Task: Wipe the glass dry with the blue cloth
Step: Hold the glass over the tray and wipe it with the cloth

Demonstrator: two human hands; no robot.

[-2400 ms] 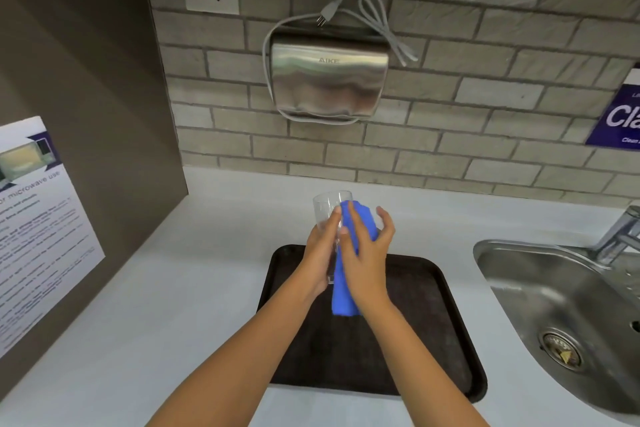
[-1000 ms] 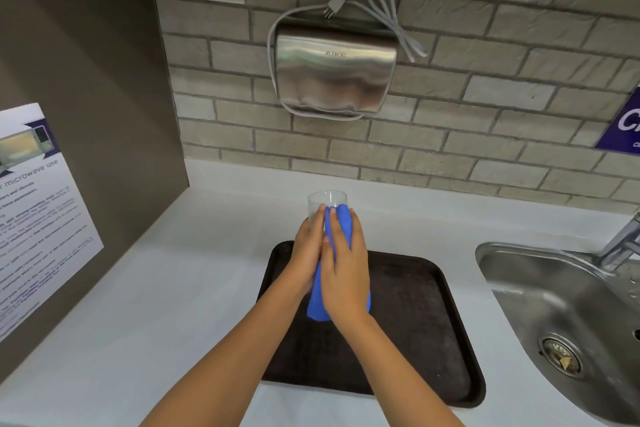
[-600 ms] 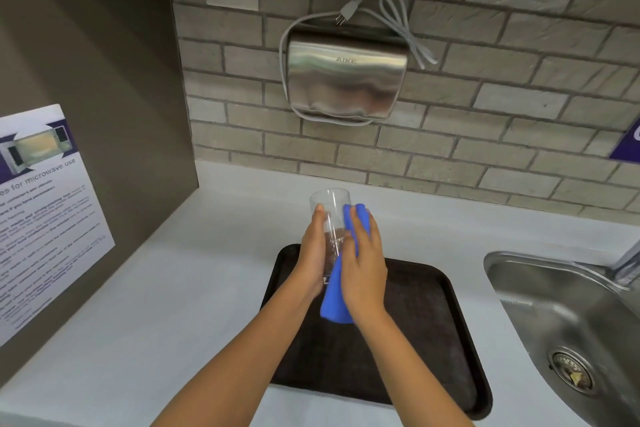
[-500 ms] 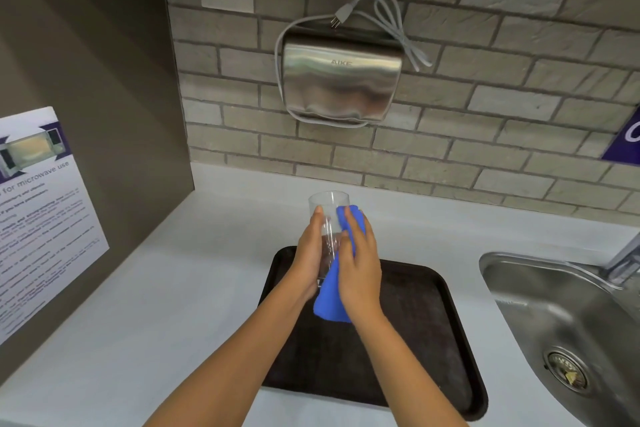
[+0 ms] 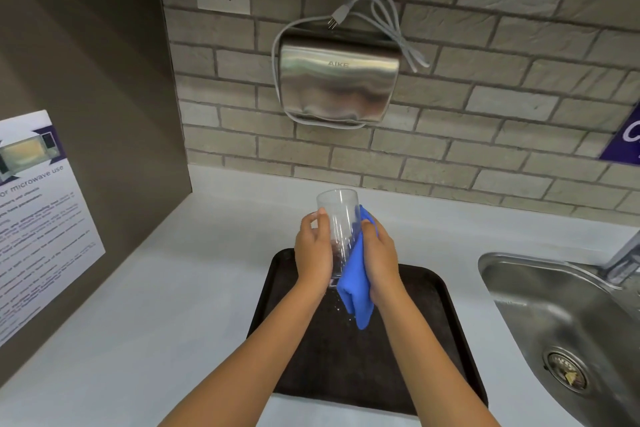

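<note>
Up above the dark tray (image 5: pixel 446 333) on the white bench (image 5: pixel 166 288), the clear glass (image 5: pixel 339 222) is held tilted, rim away from the person. Left hand (image 5: pixel 313 253) has its grip wrapped round the glass's left side. Right hand (image 5: pixel 381 256) has its grip closed on the blue cloth (image 5: pixel 355 284), pressing it to the glass's right side, a fold hanging below; a steel sink (image 5: pixel 554 308) lies to the right.
</note>
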